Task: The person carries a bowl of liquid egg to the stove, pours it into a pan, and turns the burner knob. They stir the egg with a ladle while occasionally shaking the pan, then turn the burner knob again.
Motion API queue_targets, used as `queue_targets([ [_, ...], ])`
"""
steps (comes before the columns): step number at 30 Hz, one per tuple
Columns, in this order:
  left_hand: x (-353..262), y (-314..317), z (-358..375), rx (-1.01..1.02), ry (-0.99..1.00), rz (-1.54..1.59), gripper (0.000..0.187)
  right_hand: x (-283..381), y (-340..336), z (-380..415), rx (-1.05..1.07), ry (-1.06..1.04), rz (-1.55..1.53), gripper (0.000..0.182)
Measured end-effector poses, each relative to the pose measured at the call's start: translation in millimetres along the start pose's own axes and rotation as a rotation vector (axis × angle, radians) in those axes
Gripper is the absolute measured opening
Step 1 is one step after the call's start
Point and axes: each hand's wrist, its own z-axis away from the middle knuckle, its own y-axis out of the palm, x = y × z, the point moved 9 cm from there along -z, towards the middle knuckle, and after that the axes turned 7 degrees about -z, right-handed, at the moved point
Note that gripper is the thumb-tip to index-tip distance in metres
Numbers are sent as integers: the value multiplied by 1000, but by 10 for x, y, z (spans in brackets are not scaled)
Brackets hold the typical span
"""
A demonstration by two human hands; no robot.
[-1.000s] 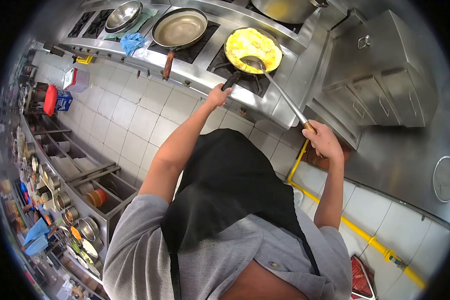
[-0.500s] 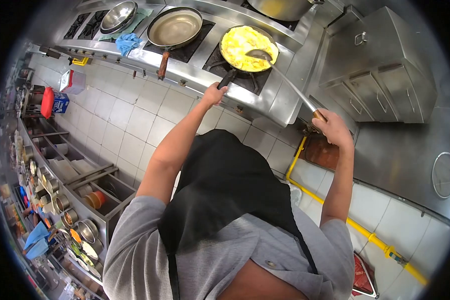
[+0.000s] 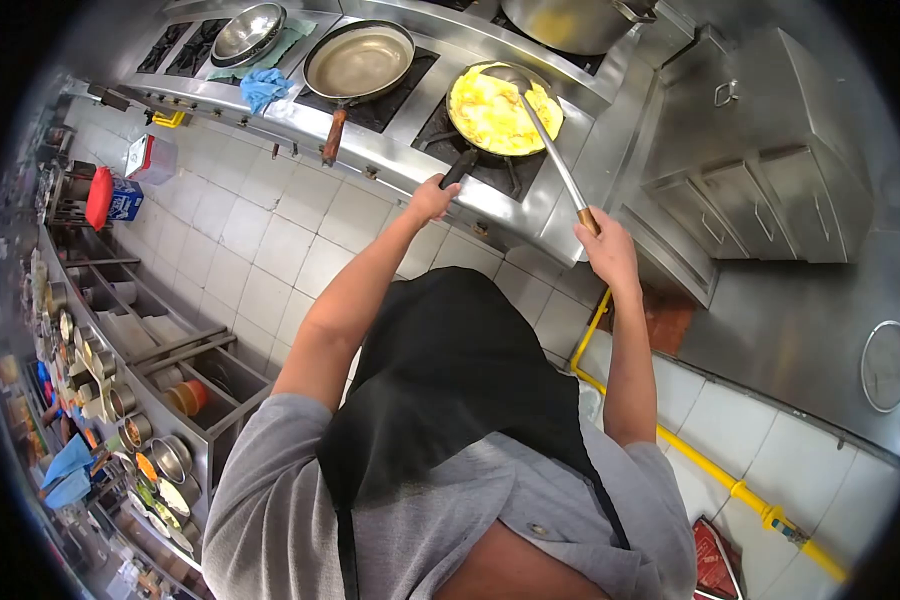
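My left hand [image 3: 433,198] is closed around the black handle of a frying pan [image 3: 460,168] that sits on the right front burner. Yellow scrambled egg [image 3: 495,112] covers most of the pan, with some bare pan showing at its far side. In my right hand [image 3: 608,250] is a long-handled ladle [image 3: 560,160], gripped by its wooden end. The ladle's bowl rests in the egg at the far edge of the pan, partly hidden.
Left of the egg pan, an empty frying pan [image 3: 360,62] with a wooden handle stands on another burner. Beyond are a blue cloth [image 3: 264,88] and metal bowls [image 3: 248,35]. A large pot [image 3: 570,22] stands behind. A yellow pipe [image 3: 710,460] runs along the floor at right.
My right hand has moved left, and the ladle's bowl has gone from the egg's right-hand middle to the far side of the pan. The egg has shifted toward me, baring some pan.
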Motion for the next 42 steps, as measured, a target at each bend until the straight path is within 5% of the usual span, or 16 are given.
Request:
queue_targets([
  [4,-4,-2,-3,-8,10,-25,58,362,44,-133,-152,-247,379,31],
  [7,-16,-8,18,-24,12,-20,58,437,181,-272,-50,-198,657,33],
  [20,-4,-29,-36,-79,75,-79,49,244,112,-411,-31,-189,662,45],
  [31,-22,-31,-19,-70,74,-76,49,-2,-110,-305,-151,-165,67,50],
  [42,-23,-36,9,-80,43,-125,48,220,61,-422,-121,-162,500,50],
])
